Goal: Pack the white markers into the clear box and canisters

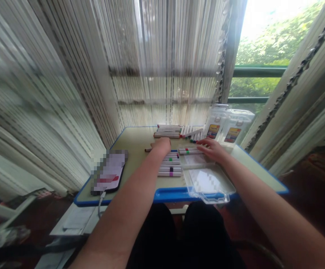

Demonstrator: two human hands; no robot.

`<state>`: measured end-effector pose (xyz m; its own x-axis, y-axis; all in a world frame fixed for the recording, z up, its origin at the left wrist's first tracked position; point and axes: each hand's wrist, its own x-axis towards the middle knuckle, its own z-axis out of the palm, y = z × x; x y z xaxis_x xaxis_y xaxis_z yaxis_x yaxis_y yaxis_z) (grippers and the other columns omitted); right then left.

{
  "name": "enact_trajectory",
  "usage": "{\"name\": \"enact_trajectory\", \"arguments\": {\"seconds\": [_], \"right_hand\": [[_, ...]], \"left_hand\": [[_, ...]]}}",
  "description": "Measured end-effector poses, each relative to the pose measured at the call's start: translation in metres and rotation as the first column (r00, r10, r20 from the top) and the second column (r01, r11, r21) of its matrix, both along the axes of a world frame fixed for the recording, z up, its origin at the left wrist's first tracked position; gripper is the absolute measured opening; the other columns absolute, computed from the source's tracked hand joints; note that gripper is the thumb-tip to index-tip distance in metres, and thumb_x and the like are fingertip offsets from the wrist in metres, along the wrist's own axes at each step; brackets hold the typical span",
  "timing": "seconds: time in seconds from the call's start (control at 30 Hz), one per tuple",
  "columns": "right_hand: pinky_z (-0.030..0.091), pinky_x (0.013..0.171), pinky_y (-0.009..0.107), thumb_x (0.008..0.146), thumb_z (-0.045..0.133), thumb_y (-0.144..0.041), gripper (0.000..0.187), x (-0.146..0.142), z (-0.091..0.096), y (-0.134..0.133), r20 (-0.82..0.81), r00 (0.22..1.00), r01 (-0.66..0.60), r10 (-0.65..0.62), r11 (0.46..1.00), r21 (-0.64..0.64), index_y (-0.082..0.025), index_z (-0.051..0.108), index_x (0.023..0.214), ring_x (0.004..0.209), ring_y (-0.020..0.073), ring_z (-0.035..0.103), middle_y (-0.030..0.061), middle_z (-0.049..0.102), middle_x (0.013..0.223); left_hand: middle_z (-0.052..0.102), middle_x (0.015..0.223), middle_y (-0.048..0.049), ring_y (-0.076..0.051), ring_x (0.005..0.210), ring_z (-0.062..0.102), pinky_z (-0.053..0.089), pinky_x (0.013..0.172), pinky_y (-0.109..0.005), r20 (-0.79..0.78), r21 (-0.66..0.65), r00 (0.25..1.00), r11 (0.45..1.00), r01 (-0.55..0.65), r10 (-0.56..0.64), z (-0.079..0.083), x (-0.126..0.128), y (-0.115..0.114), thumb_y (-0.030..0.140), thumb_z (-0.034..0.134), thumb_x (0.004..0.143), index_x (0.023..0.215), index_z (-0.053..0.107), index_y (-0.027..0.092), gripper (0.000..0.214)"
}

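Note:
My left hand (161,145) is curled over the middle of the table, its fingers partly hidden behind the wrist. A dark-ended marker (148,150) sticks out to the left from under it, apparently in its grip. Below that hand lies a row of white markers (169,174) with coloured bands. My right hand (210,148) has its fingers stretched over the far right part of an open clear plastic case (229,184). Several markers (189,151) lie in the far half of the case, beside its fingertips. The near half, with a white sheet in it, reaches over the table's front edge.
More markers (166,133) lie in a stack at the back, beside a loose slanting group (194,132). Two clear cases (238,123) with labels stand at the back right. A phone (110,172) with a cable lies left on the blue-edged table (135,138). String curtains (162,48) hang behind.

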<state>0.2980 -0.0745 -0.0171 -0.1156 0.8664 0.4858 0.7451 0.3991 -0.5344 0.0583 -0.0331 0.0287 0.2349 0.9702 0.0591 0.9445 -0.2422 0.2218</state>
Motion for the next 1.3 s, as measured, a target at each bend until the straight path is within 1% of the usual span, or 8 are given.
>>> {"name": "enact_trajectory", "arguments": {"seconds": [0.2,0.37,0.5,0.73,0.87,1.03,1.17,1.3], "right_hand": [[0.046,0.077,0.032,0.078,0.057,-0.038,0.029,-0.001,0.002,0.002,0.070,0.998,-0.001,0.000,1.000,0.010,-0.018,0.068,0.095,0.091,0.0216,0.059,0.0083,0.066,0.097],[0.047,0.077,0.031,0.078,0.057,-0.037,0.028,-0.004,0.005,0.001,0.077,0.997,-0.016,0.015,1.000,0.018,-0.018,0.068,0.096,0.094,0.0218,0.059,0.0083,0.066,0.097],[0.047,0.077,0.032,0.078,0.058,-0.038,0.029,-0.005,0.006,0.000,0.074,0.997,-0.029,0.025,0.998,0.047,-0.018,0.067,0.096,0.091,0.0219,0.060,0.0082,0.066,0.095],[0.048,0.074,0.031,0.077,0.058,-0.036,0.031,-0.008,0.006,-0.001,0.055,0.997,-0.055,0.053,0.997,0.045,-0.019,0.065,0.102,0.089,0.0201,0.060,0.0077,0.065,0.098],[0.048,0.075,0.032,0.076,0.059,-0.035,0.032,-0.009,0.005,0.000,0.060,0.997,-0.052,0.049,0.998,0.047,-0.019,0.064,0.104,0.088,0.0195,0.059,0.0073,0.065,0.097],[0.048,0.072,0.031,0.076,0.058,-0.030,0.038,-0.008,0.000,0.005,0.012,1.000,-0.013,0.012,0.997,0.072,-0.020,0.058,0.113,0.085,0.0187,0.059,0.0068,0.064,0.095],[0.049,0.071,0.030,0.076,0.056,-0.026,0.041,-0.007,-0.005,0.012,-0.067,0.998,-0.004,0.007,0.999,0.047,-0.020,0.053,0.117,0.083,0.0175,0.060,0.0070,0.065,0.096],[0.048,0.065,0.028,0.079,0.052,-0.030,0.034,-0.003,-0.007,0.016,-0.064,0.998,0.008,-0.005,0.998,0.056,-0.019,0.057,0.111,0.070,0.0149,0.057,0.0051,0.063,0.087]], "left_hand": [[0.067,0.101,-0.0073,-0.024,0.100,0.058,0.042,0.087,-0.040,0.025,0.324,0.993,0.940,0.104,-0.119,0.008,0.011,-0.012,0.031,0.034,0.092,0.108,0.058,0.024,0.030],[0.068,0.095,-0.0065,-0.021,0.099,0.056,0.042,0.089,-0.036,0.111,0.569,0.945,0.799,0.192,-0.307,0.009,0.017,-0.022,0.032,0.037,0.093,0.106,0.060,0.023,0.028],[0.068,0.097,-0.0054,-0.017,0.095,0.058,0.045,0.087,-0.031,0.191,0.709,0.818,0.653,0.267,-0.542,0.002,0.025,-0.023,0.023,0.045,0.090,0.109,0.061,0.019,0.025],[0.066,0.097,-0.0100,-0.017,0.093,0.060,0.048,0.086,-0.032,0.328,0.807,0.745,0.582,0.098,-0.581,0.002,0.025,-0.021,0.022,0.044,0.090,0.101,0.057,0.014,0.019],[0.064,0.096,-0.0096,-0.014,0.083,0.061,0.049,0.079,-0.028,0.460,0.791,0.678,0.612,-0.021,-0.573,0.006,0.023,-0.023,0.024,0.044,0.090,0.100,0.052,0.015,0.015],[0.064,0.082,-0.0039,-0.012,0.072,0.063,0.051,0.070,-0.024,0.686,0.614,0.484,0.789,0.017,-0.543,0.004,0.030,-0.022,0.023,0.056,0.081,0.089,0.052,0.016,0.011],[0.064,0.075,-0.0020,-0.013,0.067,0.065,0.054,0.067,-0.028,0.906,0.363,0.197,0.928,0.090,-0.374,0.001,0.035,-0.015,0.022,0.059,0.074,0.081,0.050,0.015,0.013],[0.064,0.069,-0.0007,-0.013,0.062,0.066,0.056,0.067,-0.030,0.990,0.134,-0.055,0.978,0.160,-0.127,0.001,0.038,-0.011,0.017,0.059,0.072,0.078,0.049,0.014,0.012]]}}
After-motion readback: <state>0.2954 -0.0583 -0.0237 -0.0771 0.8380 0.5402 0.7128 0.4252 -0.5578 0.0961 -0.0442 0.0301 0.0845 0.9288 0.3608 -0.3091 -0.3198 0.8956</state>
